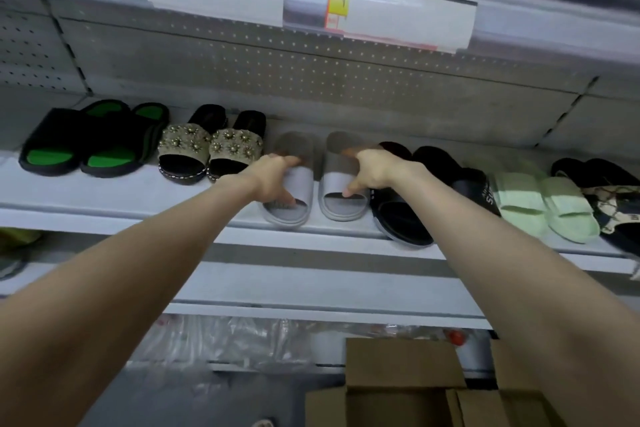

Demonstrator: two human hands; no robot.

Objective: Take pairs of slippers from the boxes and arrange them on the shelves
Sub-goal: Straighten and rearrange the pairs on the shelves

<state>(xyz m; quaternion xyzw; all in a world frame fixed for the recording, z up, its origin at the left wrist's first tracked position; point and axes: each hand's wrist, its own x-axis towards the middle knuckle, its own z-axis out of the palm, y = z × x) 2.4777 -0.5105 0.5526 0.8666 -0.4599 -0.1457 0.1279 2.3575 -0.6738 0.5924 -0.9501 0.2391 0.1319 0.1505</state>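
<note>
Forearms [138,288] reach over boxes [401,374]. Left hand [273,180] grips left grey slipper [298,204], right hand [372,172] grips right grey slipper [341,208], both on shelf [104,194], seemingly being squared. Five other pairs [211,149] placed; box contents unseen.

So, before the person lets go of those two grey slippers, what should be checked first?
1. Left hand grips left pale grey rubber slipper: ok.
2. Right hand grips right pale grey rubber slipper: ok.
3. Pair side by side, toes forward: ok.
4. Soles flat on white metal shelf: cannot tell, heels blurred.
5. Gap to flower-beaded slippers: ok, narrow.
6. Neighbouring black slide fully on shelf: not ok, toe juts past the edge.
</note>
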